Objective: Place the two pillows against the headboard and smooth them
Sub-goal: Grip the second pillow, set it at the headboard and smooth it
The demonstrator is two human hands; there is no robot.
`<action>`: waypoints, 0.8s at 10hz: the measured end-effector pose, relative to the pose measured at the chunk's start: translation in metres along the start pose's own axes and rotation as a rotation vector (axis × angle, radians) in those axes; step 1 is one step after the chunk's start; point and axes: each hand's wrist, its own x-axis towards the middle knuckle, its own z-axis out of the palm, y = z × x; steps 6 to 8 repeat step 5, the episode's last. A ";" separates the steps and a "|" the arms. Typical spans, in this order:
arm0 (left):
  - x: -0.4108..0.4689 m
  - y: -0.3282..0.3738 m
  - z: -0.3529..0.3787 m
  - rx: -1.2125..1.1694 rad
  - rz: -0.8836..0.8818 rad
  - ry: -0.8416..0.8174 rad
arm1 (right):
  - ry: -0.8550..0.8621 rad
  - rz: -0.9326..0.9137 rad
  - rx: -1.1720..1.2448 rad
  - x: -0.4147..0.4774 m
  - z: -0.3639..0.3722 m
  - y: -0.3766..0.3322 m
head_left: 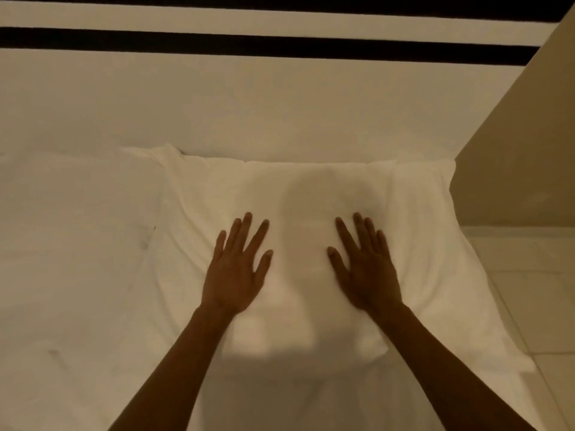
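A white pillow point(305, 188) lies flat at the head of the bed, its far edge against the pale headboard wall point(280, 104). My left hand point(238, 269) and my right hand point(365, 269) rest palm-down on it, fingers spread, about a hand's width apart. A second white pillow point(71, 213) lies to the left, side by side with the first, also against the wall. Both hands hold nothing.
The white bed sheet point(77, 353) fills the lower left. A beige side wall point(522, 150) rises at the right, with pale tiled floor point(535, 290) beside the bed's right edge. Dark stripes point(249, 45) cross the wall above.
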 end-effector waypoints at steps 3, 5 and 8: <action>-0.017 0.006 -0.012 -0.104 0.026 0.105 | 0.077 0.091 0.064 -0.020 -0.005 -0.014; -0.035 0.026 -0.010 0.021 -0.082 -0.165 | -0.019 0.182 0.039 -0.042 -0.015 -0.024; -0.035 0.026 -0.010 0.021 -0.082 -0.165 | -0.019 0.182 0.039 -0.042 -0.015 -0.024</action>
